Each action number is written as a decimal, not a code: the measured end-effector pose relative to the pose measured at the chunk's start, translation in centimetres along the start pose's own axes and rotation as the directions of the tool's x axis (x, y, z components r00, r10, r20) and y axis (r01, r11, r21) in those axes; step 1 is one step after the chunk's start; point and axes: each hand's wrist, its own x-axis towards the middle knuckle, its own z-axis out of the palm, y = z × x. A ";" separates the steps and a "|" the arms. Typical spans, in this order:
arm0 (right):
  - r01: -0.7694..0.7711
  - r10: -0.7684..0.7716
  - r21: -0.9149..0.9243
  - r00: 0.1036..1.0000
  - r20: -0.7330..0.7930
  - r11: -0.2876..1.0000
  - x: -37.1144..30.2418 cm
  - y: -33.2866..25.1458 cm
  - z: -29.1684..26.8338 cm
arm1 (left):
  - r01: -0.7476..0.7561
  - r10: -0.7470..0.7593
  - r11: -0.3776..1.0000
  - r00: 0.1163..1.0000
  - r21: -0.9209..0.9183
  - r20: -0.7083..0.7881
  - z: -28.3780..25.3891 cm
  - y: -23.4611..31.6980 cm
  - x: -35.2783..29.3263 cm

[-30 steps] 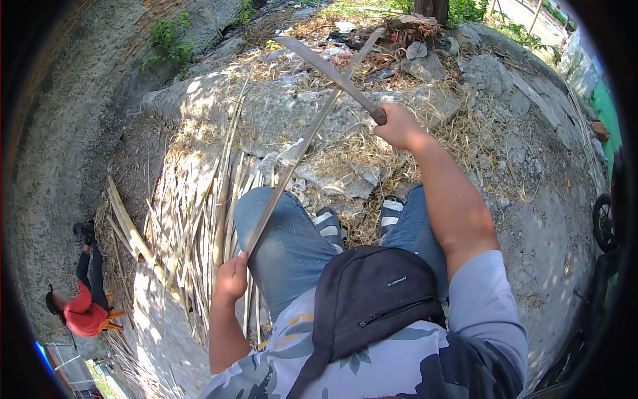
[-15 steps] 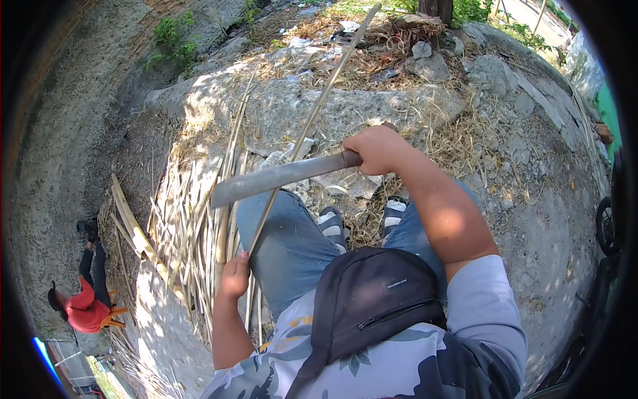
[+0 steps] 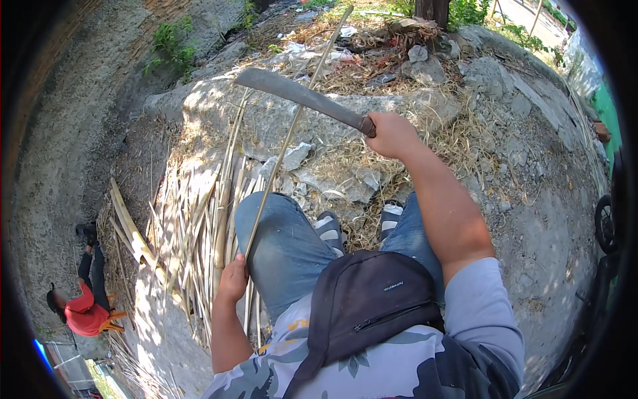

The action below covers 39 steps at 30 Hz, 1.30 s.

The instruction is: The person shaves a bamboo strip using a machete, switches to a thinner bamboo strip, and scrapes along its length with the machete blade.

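Observation:
My left hand (image 3: 232, 278) is closed around the lower end of a long, thin bamboo strip (image 3: 282, 154), beside my left knee. The strip slants up and away over the knee, its far end above the rocky ground. In my right hand (image 3: 393, 135) is the handle of a machete (image 3: 325, 104), with its broad grey blade pointing to the upper left. The blade crosses the strip in its upper part; whether the two touch, I cannot tell.
A pile of split bamboo strips (image 3: 199, 229) lies left of my legs, with a wider bamboo piece (image 3: 129, 223) at its edge. Ahead are broken stones (image 3: 425, 70), dry shavings (image 3: 465, 136) and a tree trunk (image 3: 433, 12). A person in red (image 3: 86, 312) sits far left.
My right hand has moved the machete up and away, from near my left knee to farther along the strip. The strip's far end has shifted slightly left. My left hand keeps its grip.

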 end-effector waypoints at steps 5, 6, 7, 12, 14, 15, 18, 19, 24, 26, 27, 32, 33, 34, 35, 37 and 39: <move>-0.013 -0.040 -0.244 0.977 -0.211 0.970 0.7 1.5 -0.3 | -0.077 0.077 0.996 0.997 0.043 0.015 0.1 -3.0 0.9; -0.014 -0.036 -0.228 0.977 -0.211 0.974 0.6 1.5 -0.6 | -0.077 0.077 0.996 0.997 0.043 0.018 0.1 -2.4 0.8; -0.014 -0.031 -0.211 0.977 -0.210 0.977 0.5 1.6 -0.8 | -0.013 0.013 1.000 1.000 0.022 0.024 0.1 -1.7 0.7; 0.061 -0.067 -0.038 0.982 -0.179 0.997 0.0 1.5 -0.2 | -0.082 0.081 0.995 0.996 -0.058 -0.025 0.6 -2.1 0.6; 0.116 -0.112 0.023 0.982 -0.150 0.993 -0.1 1.5 -0.1 | 0.024 -0.024 0.995 1.000 -0.101 -0.004 0.5 -2.1 0.6; 0.157 -0.149 0.047 0.978 -0.144 0.986 -0.2 1.3 -0.2 | 0.024 -0.025 0.994 1.000 -0.103 -0.007 0.5 -2.3 0.6; 0.232 -0.224 0.042 0.964 -0.140 0.972 -0.4 1.2 -0.4 | -0.043 0.042 0.998 0.999 -0.052 -0.020 0.7 -1.7 0.5; 0.267 -0.262 0.014 0.955 -0.140 0.964 -0.5 1.2 -0.5 | -0.043 0.042 0.998 0.999 -0.046 -0.020 0.8 -1.2 0.4; 0.285 -0.298 -0.112 0.947 -0.123 0.952 -1.0 -0.1 -1.8 | -0.036 0.036 0.999 0.999 0.009 -0.026 0.5 -1.2 0.2; 0.276 -0.298 -0.171 0.947 -0.119 0.946 -1.3 -0.7 -2.5 | 0.003 -0.003 0.999 1.000 -0.044 0.000 0.2 -1.9 0.4; 0.269 -0.296 -0.203 0.948 -0.118 0.942 -1.5 -0.9 -2.8 | 0.003 -0.003 0.999 1.000 -0.044 0.001 0.1 -1.9 0.4; 0.215 -0.227 -0.156 0.972 -0.063 0.964 -2.3 -1.1 -2.4 | -0.051 0.051 0.999 0.998 -0.001 -0.032 0.6 -1.0 0.2; 0.222 -0.223 -0.111 0.975 -0.003 0.969 -2.3 -1.2 -2.1 | -0.051 0.051 0.999 0.998 0.001 -0.032 0.6 -1.3 0.3; 0.225 -0.222 -0.065 0.973 0.056 0.972 -2.2 -1.2 -1.7 | -0.048 0.047 0.998 0.998 -0.033 -0.043 0.7 -1.9 0.4; 0.223 -0.220 -0.064 0.974 0.054 0.973 -2.0 -1.2 -1.3 | -0.047 0.043 0.997 0.998 -0.067 -0.052 0.8 -2.1 0.5; 0.310 -0.299 -0.109 0.949 0.100 0.945 -1.7 -1.3 -0.4 | -0.050 0.047 0.997 0.998 -0.062 -0.044 0.8 -2.2 0.4; 0.331 -0.317 -0.121 0.941 0.122 0.936 -1.8 -1.9 -0.2 | -0.049 0.047 0.997 0.998 -0.058 -0.037 0.8 -1.5 0.2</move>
